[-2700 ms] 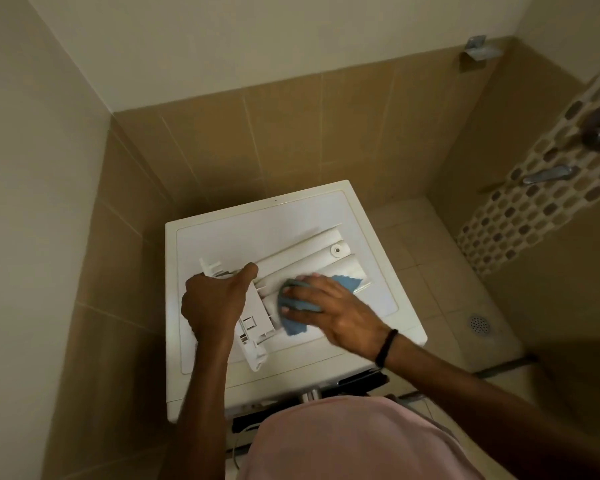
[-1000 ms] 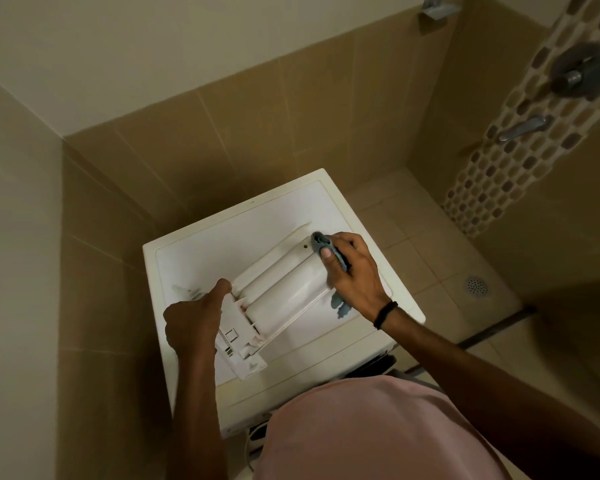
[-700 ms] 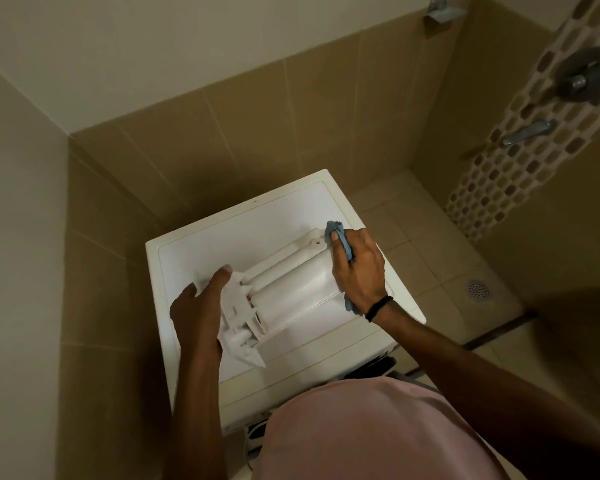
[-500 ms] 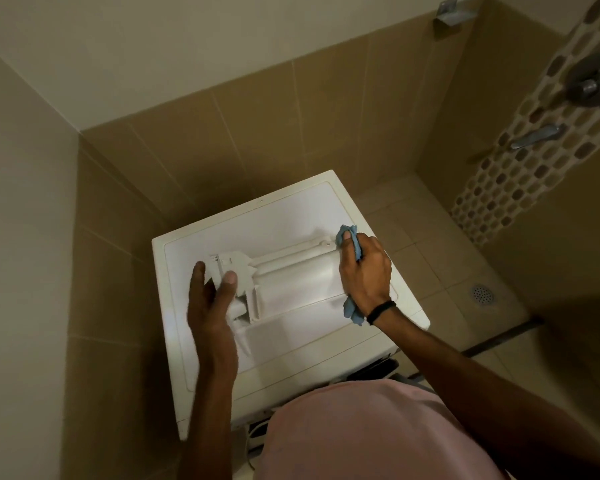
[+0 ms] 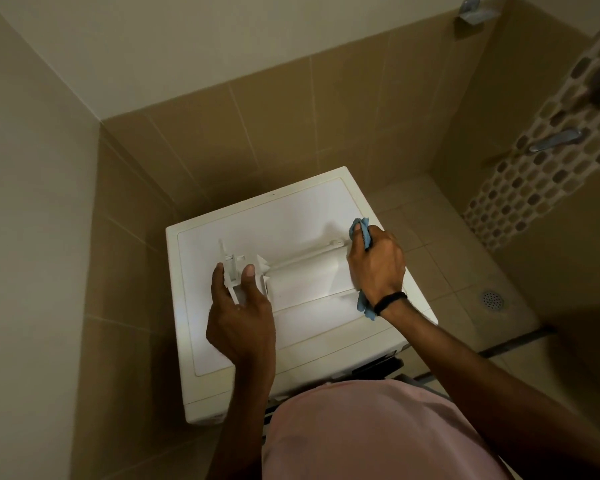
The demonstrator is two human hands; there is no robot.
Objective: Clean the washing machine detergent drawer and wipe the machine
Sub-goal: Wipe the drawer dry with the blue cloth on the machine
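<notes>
Nearest on my feed is the person's pink shirt (image 5: pixel 361 431), with both bare arms reaching forward from it over a white washing machine (image 5: pixel 291 216). The detergent drawer (image 5: pixel 305 278) lies out of the machine, flat on its lid, running from left to right. The left hand (image 5: pixel 239 317) grips the drawer's left end, with the thumb on one side of the plastic end piece and a finger on the other. The right hand (image 5: pixel 376 268), with a black wristband (image 5: pixel 390 301) on the wrist, is closed around a blue cloth (image 5: pixel 361 233) and presses it against the drawer's right end. Cloth pokes out above the knuckles and below the wrist. The two hands are well apart, one at each end of the drawer. Beyond the machine to the right is a tiled floor with a round drain (image 5: pixel 492 299). Tan wall tiles rise behind, and a metal tap handle (image 5: pixel 555 140) sits on a mosaic strip at the far right.
</notes>
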